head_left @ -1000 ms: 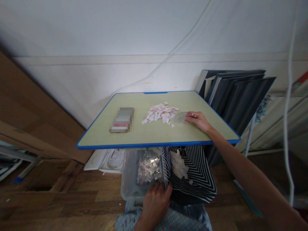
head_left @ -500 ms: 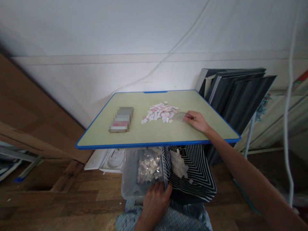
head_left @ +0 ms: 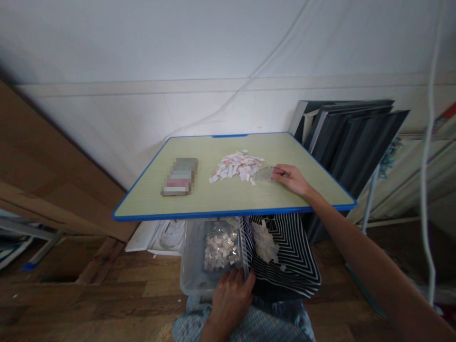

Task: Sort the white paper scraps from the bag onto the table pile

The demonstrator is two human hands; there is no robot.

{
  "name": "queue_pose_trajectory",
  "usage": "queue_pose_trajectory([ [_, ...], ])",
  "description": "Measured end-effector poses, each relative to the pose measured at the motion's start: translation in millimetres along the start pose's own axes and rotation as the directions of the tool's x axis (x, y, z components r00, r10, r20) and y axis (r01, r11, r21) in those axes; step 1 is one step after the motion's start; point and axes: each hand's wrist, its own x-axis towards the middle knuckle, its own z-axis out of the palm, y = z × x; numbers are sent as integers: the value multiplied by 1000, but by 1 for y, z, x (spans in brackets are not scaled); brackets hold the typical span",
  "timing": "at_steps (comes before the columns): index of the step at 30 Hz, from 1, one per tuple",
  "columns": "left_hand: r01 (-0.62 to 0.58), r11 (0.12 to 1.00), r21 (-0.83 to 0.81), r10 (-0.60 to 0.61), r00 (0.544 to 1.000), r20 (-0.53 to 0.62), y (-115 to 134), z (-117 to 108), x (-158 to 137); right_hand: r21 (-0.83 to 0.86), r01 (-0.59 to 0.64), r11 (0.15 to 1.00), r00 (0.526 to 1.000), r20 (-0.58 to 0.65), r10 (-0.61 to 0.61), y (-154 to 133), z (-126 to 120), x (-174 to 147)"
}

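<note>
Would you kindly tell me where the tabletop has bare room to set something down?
Bare tabletop lies between the blurred slab and the paper scraps, between the scraps and the blue front edge, and in the far right corner beyond the right hand. From centre rightward, scraps, clear disc and hand crowd together.
</note>
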Motion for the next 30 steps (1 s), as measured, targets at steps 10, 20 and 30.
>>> queue_pose_trajectory([
  [10,-3,1000,2,3,1000,-8,-1,0,0,-137,54,989,996,-68,-64,3,3,2],
  [20,3,1000,5,-3,1000,21,0,-2,0,14,56,998,998,-35,-56,-4,-2,-2],
  [30,3,1000,-1,-3,1000,3,1,-2,-2,56,13,998,999,-37,-11,-9,-5,-4],
])
